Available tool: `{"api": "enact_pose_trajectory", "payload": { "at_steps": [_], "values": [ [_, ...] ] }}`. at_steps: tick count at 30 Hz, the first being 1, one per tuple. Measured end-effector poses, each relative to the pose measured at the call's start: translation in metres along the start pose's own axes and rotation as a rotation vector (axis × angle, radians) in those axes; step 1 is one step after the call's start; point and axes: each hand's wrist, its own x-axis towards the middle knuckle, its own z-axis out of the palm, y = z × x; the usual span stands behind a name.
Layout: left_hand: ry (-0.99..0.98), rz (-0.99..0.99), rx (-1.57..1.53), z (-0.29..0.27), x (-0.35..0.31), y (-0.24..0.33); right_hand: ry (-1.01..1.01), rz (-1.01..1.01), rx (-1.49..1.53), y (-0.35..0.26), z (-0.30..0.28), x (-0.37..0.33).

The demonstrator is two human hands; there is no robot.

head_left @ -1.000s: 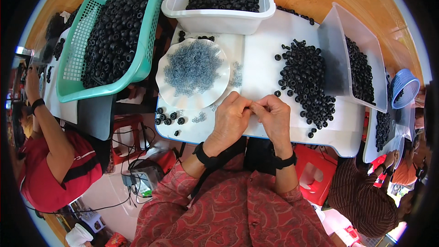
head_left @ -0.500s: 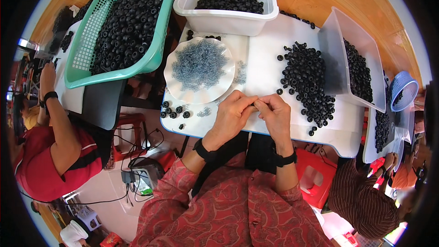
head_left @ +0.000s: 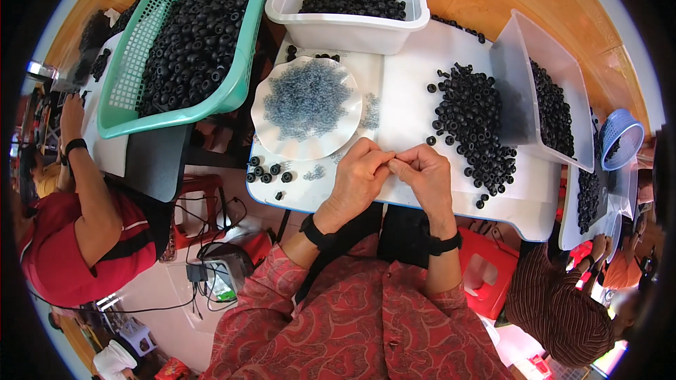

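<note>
Over the near edge of the white table [head_left: 405,91], our left hand [head_left: 358,177] and right hand [head_left: 429,181] meet, thumbs and forefingers pinched close with no visible gap; we cannot tell what, if anything, sits between the tips. To our left, a wavy-rimmed plate [head_left: 282,146] bears a heap of small clear pieces [head_left: 306,98]; to our right lies a loose pile of black ring-like parts [head_left: 468,109], beside a translucent bin [head_left: 514,63] holding more of them
</note>
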Motion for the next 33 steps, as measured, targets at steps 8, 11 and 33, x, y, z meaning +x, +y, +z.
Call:
{"api": "enact_pose_trajectory", "payload": {
  "at_steps": [8,11,33],
  "values": [
    [-0.062,-0.081,-0.039,-0.001,0.002,0.001,0.048,0.141,-0.031,-0.02,0.004,0.003],
    [-0.066,-0.103,-0.01,0.0,0.002,0.002,0.046,0.166,-0.076,-0.02,0.003,0.005],
    [-0.105,-0.039,-0.003,-0.007,-0.001,0.001,0.083,0.09,0.04,-0.012,0.006,-0.002]
  ]
}}
